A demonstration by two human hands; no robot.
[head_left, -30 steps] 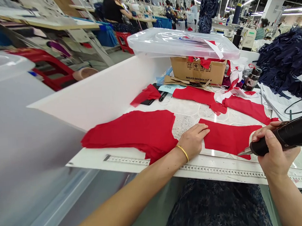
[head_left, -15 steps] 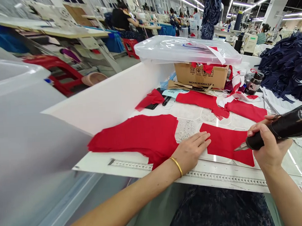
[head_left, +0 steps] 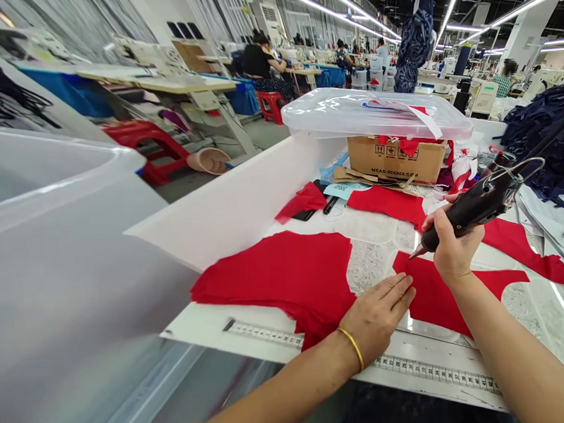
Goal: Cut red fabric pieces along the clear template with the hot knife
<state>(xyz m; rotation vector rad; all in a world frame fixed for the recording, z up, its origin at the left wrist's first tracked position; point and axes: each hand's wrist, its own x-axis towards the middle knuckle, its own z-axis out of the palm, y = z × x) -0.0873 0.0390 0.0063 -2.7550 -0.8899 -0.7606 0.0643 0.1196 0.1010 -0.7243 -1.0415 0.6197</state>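
My left hand [head_left: 375, 316] lies flat with its fingers stretched out, the fingertips on the left edge of a red fabric piece [head_left: 438, 295]. A gold bangle circles that wrist. In my right hand [head_left: 454, 247] is a black handheld power tool [head_left: 473, 212], tilted, with a wire loop at its rear end. Its pointed metal tip is at the upper left part of the same red piece; whether it touches the cloth I cannot tell. Left of my left hand lies a stack of red fabric pieces [head_left: 275, 268]. A measuring tape strip [head_left: 429, 370] runs along the table's front edge.
More red cloth [head_left: 387, 204] lies behind. A cardboard box [head_left: 392, 160] under a clear plastic lid [head_left: 371, 111] stands at the back. A white board [head_left: 230, 214] borders the left, beside a translucent bin [head_left: 70, 277]. Dark blue strips [head_left: 545, 144] heap at the right.
My right hand has moved the tool left and away from me, from the red piece's right part to its upper left. My left hand stays on the cloth. The view has shifted.
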